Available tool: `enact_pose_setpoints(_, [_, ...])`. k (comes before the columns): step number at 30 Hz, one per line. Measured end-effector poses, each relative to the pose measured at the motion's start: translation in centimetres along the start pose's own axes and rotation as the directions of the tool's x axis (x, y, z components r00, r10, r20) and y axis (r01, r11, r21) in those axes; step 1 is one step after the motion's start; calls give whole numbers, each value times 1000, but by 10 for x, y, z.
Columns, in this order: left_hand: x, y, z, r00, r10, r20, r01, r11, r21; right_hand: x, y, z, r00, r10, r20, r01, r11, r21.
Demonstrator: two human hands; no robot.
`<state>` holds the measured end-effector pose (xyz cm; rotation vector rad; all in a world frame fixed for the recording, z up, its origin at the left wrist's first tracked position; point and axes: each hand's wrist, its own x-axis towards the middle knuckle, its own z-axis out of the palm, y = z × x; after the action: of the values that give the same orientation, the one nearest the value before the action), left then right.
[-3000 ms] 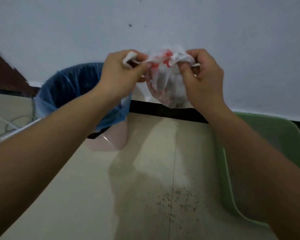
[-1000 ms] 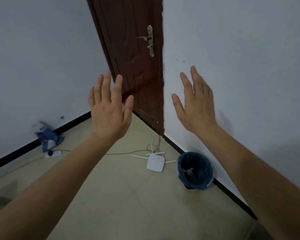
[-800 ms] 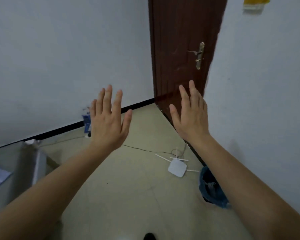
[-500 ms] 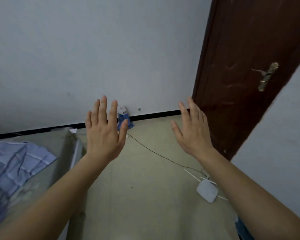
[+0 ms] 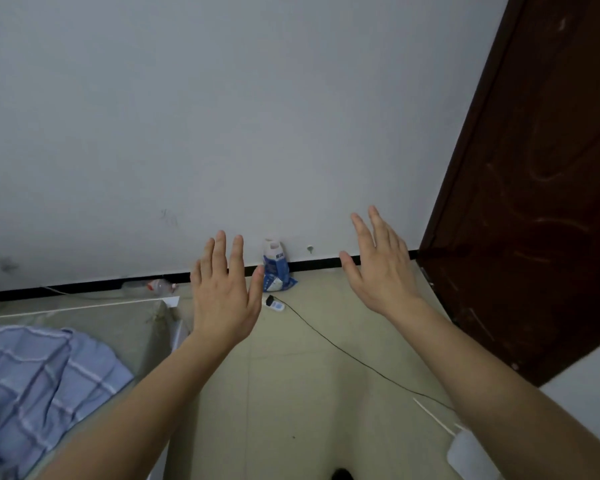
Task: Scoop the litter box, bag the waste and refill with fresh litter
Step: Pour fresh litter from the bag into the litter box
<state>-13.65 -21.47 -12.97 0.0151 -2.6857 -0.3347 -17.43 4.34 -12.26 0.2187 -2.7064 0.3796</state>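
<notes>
My left hand point(image 5: 224, 292) and my right hand point(image 5: 378, 265) are raised in front of me, fingers straight and spread, holding nothing. Between them, on the floor against the far wall, stands a blue and white bag point(image 5: 275, 268) with its top open. The green litter box, the tied waste bag and the blue-lined bin are out of view.
A dark brown door point(image 5: 534, 185) stands at the right. A black cable point(image 5: 343, 348) runs across the tiled floor to a small white device point(image 5: 274, 304). A white router point(image 5: 471, 455) lies at lower right. A low surface with a blue checked cloth point(image 5: 39, 382) fills the lower left.
The view has swung left, away from the bin and the door handle, toward the far wall and the blue and white bag. Both hands stay raised with nothing in them; earlier they held the waste bag.
</notes>
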Motion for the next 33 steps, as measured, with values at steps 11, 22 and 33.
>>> enact_pose_setpoints(11, [265,-28,124,994,20,109,-26,999,48,246,41,132,992,94,79,-102,990,102])
enact_pose_setpoints(22, [453,-151,222,983,0,184,4,1000,-18,462,-1,289,962,77,264,-123,979,163])
enact_pose_setpoints(33, [631,-289,440,820,2,572,114,980,-166,607,-17,522,824,278,494,-342,939,42])
